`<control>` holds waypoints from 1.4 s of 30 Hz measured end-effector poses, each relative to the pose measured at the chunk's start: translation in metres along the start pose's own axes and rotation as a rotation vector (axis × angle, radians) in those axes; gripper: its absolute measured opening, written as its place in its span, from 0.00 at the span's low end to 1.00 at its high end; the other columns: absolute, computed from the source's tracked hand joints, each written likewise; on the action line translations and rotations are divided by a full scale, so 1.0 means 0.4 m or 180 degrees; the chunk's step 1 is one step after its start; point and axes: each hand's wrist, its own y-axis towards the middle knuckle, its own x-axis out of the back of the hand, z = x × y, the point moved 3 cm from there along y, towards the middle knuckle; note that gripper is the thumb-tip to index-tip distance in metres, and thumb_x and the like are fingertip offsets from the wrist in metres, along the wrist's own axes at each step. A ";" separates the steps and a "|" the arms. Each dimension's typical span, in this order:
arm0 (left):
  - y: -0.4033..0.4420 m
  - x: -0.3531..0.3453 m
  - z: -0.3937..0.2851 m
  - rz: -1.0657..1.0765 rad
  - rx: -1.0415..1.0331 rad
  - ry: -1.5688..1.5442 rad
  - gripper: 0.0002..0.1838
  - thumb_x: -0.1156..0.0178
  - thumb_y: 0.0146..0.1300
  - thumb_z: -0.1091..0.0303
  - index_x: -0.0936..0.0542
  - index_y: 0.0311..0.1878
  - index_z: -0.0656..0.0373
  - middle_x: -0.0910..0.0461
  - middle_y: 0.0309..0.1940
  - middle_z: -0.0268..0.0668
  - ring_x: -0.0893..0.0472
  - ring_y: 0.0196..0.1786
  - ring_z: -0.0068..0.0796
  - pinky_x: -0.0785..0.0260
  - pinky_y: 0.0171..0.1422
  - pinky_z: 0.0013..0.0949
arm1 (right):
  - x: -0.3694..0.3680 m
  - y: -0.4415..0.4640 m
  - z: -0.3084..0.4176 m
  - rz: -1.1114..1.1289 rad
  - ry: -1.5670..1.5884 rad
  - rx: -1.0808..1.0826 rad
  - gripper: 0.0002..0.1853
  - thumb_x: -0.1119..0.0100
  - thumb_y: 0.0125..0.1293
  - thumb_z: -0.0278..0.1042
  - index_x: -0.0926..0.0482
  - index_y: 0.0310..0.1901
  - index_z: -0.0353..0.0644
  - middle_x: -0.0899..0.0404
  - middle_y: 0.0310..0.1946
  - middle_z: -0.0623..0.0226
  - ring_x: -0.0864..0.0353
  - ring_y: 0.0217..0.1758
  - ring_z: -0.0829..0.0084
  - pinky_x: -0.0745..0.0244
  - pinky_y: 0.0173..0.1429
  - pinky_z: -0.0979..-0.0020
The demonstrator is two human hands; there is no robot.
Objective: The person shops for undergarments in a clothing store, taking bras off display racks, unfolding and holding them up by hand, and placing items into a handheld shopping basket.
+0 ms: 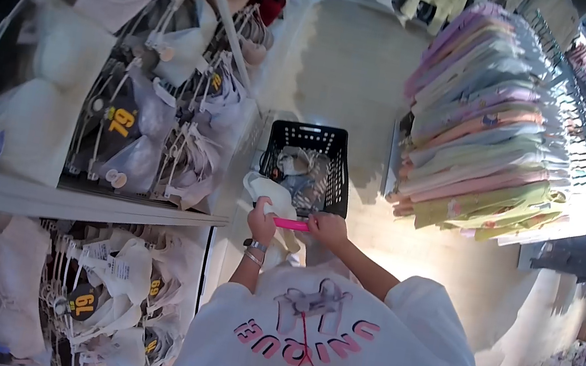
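Observation:
My right hand (328, 228) is closed around the right end of a bright pink handle (291, 225). At the left end of the handle is my left hand (262, 220), its fingers curled, with a watch and a bracelet on the wrist. A white garment (272, 193), which looks like a bra, lies against my left hand and over the near left edge of a black shopping basket (338, 179). Whether the left fingers also grip the garment, I cannot tell. Inside the basket are grey and pale clothes (302, 173), partly hidden by its near side.
Racks of hanging bras (143, 127) with price tags line my left side, split by a white shelf edge (72, 206). A rail of pastel tops (484, 130) stands to the right. The pale floor (344, 60) of the aisle runs ahead between them.

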 end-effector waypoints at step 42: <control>0.046 0.245 -0.254 0.0873 0.2077 -0.5709 0.10 0.47 0.62 0.62 0.25 0.38 0.59 0.25 0.47 0.53 0.23 0.47 0.44 0.31 0.51 0.45 | -0.042 0.443 0.191 0.3623 0.4171 0.0078 0.33 0.42 0.62 0.53 0.32 0.62 0.39 0.24 0.46 0.69 0.27 0.43 0.81 0.30 0.44 0.77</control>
